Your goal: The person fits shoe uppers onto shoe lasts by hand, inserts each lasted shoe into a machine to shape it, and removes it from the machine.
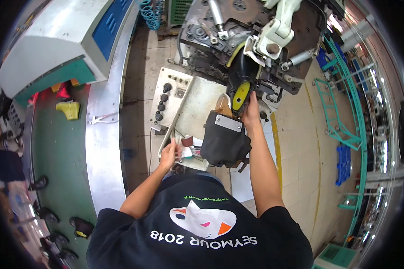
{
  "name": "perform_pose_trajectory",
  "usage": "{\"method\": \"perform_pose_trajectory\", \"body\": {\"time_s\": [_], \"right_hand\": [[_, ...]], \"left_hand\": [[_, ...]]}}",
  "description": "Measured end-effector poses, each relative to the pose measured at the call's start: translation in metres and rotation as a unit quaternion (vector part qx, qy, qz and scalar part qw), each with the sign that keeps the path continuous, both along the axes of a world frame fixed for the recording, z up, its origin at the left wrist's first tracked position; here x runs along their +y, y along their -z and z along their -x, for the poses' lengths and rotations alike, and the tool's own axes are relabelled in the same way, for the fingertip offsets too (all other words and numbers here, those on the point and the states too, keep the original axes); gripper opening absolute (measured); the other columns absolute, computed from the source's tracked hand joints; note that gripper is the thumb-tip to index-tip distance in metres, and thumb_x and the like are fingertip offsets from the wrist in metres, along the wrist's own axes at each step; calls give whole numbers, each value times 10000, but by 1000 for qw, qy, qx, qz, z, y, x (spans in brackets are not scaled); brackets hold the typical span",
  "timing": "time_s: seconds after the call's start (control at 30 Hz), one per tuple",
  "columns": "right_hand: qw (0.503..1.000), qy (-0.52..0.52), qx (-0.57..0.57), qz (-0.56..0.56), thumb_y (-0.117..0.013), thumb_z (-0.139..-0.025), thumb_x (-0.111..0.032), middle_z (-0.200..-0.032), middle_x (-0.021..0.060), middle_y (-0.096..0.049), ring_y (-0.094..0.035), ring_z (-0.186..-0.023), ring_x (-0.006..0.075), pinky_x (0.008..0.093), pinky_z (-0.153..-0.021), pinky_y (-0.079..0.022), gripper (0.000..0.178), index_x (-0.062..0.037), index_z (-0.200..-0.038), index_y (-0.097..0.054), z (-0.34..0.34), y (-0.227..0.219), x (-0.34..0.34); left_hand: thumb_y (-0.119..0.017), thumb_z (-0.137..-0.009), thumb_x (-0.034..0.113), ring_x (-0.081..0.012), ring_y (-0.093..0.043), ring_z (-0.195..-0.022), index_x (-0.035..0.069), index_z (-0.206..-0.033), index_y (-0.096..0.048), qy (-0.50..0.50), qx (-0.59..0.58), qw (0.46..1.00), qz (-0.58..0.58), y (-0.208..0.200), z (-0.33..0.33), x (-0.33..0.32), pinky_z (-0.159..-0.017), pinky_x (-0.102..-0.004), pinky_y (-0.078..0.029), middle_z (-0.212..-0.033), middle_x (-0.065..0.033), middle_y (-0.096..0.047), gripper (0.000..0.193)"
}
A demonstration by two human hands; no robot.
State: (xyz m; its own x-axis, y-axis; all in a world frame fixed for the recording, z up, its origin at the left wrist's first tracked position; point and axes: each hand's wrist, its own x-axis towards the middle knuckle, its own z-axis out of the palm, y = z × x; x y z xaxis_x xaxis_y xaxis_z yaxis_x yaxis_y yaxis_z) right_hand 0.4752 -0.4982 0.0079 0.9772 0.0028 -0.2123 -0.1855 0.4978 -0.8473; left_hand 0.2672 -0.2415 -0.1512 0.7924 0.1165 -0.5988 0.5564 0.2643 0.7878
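A black shoe upper on a yellow-green last (241, 95) sits nose-up against the machine, under its white arm (276, 38). My right hand (252, 111) is at the right side of this shoe, its fingers partly hidden behind it. Just below the last is a black padded cover (224, 145) with a metal plate. My left hand (168, 154) hovers at the near left edge of a pale machine tray (202, 105), fingers apart. Beside it lie a brown-red piece (187, 141) and some small white items; I see nothing held in it.
A control panel (169, 92) with black knobs stands left of the tray. Further left, a green conveyor (60, 148) carries shoes and a yellow last (68, 110) beside a metal rail (101, 148). On the right are a green rack (359, 134) and a blue pallet (343, 165).
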Motion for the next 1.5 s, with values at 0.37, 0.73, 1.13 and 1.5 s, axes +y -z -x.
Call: {"method": "perform_pose_trajectory", "body": {"time_s": [0.37,0.73,1.13,1.5], "right_hand": [[994,-69,-89,-9,-409,-1032,-460,-1189,81,-646,-631,-1065,240,374,-924,-519,490,-73,-1300,-544,-15,22,-10],[991,-16,-113,77,-363,-1051,-438,-1194,70,-639,-634,-1067,227,375,-931,-513,485,-66,-1317,-522,-45,50,-34],[996,-54,-64,28,-421,-1040,-420,-1158,45,-650,-635,-1055,189,343,-935,-497,451,-63,-1281,-556,-61,62,-35],[994,-48,-93,25,-410,-1038,-452,-1155,56,-651,-631,-1056,210,361,-949,-495,480,-61,-1270,-563,-57,55,-29]], "left_hand": [[-617,-918,550,-139,-633,-680,24,-953,-629,-108,124,977,-134,69,154,30,-595,-294,-522,-825,-66,-669,527],[-729,-810,438,-281,-701,-875,38,-926,-714,-98,142,941,-293,101,245,40,-817,-377,-529,-891,-151,-724,417],[-763,-764,396,-343,-694,-964,35,-933,-719,-79,205,926,-306,129,315,80,-859,-415,-529,-956,-198,-720,401],[-796,-742,329,-274,-715,-880,24,-895,-724,-97,182,928,-309,126,315,75,-819,-362,-539,-893,-166,-732,348]]}}
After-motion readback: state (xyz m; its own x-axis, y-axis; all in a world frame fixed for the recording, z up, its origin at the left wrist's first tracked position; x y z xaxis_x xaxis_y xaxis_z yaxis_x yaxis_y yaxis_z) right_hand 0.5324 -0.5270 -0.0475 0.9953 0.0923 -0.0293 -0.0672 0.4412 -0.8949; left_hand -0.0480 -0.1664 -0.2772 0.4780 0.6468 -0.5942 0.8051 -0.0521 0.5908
